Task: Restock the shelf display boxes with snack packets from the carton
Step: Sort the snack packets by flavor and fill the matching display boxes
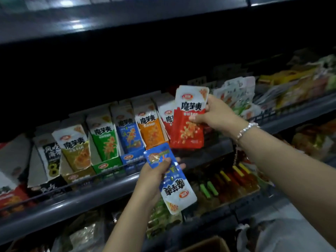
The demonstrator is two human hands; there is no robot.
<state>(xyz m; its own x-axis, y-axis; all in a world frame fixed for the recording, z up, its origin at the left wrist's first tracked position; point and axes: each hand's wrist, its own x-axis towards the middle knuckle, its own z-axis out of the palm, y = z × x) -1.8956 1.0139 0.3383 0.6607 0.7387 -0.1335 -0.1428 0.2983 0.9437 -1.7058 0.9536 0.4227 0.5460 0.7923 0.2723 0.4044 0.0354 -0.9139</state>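
Red foil packets (189, 122), several stacked as one bundle, were pinched upright in the right hand (216, 113), thumb across the front face and fingers curled behind; the grip was clamped near the bundle's right edge only. Blue packets (172, 180), upside down and tilted, were held in the left hand (154, 177), thumb pressed on the printed face and fingers wrapped behind, just below the shelf rail (101, 190).

Risks judged from this: with the red bundle held by one edge, the slick packets could fan apart or slip loose while being fed into the red display box (166, 117), just behind the bundle on its left. A packet could catch on the box's cardboard front lip and buckle. The blue bundle, being inverted, could be shelved the wrong way up unless turned before reaching the blue display box (130, 135), and could be misfiled in the adjacent orange box (151, 128) or green box (105, 142).

Pose: right forearm extended forward and up from the lower right, wrist bearing a silver bracelet (248, 129), hand raised at box height. Left forearm rose from the bottom centre, hand lower and nearer the body. A carton edge (205, 245) was partly seen at the bottom of the view.
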